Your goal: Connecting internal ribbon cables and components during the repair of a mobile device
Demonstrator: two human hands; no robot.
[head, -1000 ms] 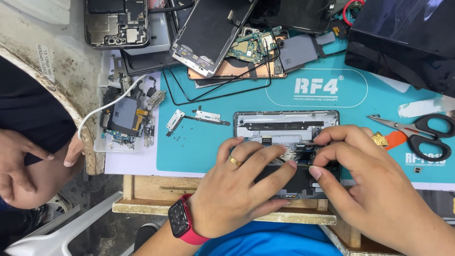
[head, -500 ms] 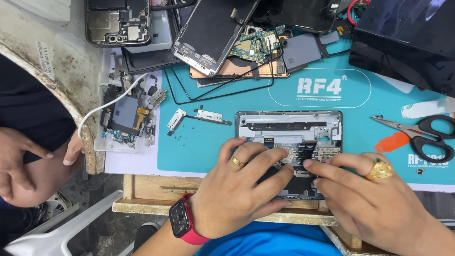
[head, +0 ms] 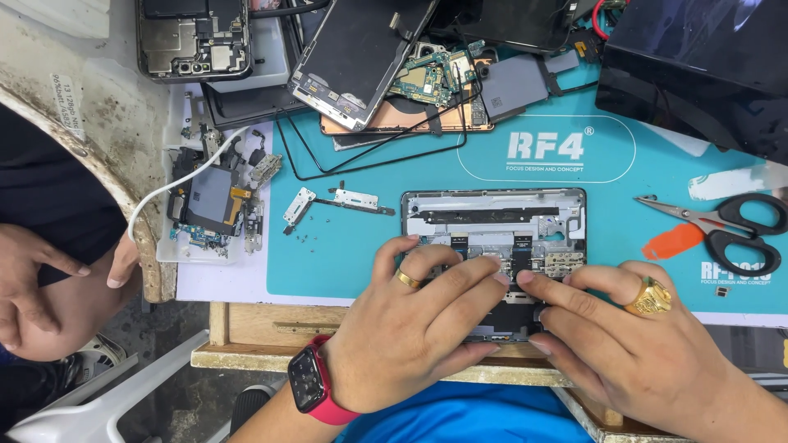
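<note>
Both hands work at the near edge of the worktop, over an opened phone [head: 495, 238] lying on a teal mat [head: 345, 262]. The left hand [head: 410, 328], with a gold ring and a red watch [head: 312, 385] at the wrist, lies flat on the phone's near left part, fingers spread and pressing down; its grip closes on nothing. The right hand [head: 632, 344], with a larger gold ring, comes in from the right with fingertips [head: 525, 279] bearing on the inner parts near the phone's middle. Whether a small part is pinched there cannot be told.

The phone lies directly under and just beyond both hands, its long axis running left to right along the near edge. The fingertips of the two hands meet at its centre, so neither is clearly nearer.

To the left, two small metal brackets [head: 341, 201] lie on the mat, and a white tray [head: 213, 213] of loose parts sits off its left edge. Scissors [head: 722, 226] with black handles lie at the right, an orange pick [head: 677, 240] beside them. The mat bears a white oval logo outline [head: 546, 148] beyond the phone. At the far edge lie stacked phone bodies [head: 193, 37], a circuit board [head: 427, 78] and a grey battery [head: 509, 86]. Another person's hands [head: 41, 287] rest at the far left.
</note>
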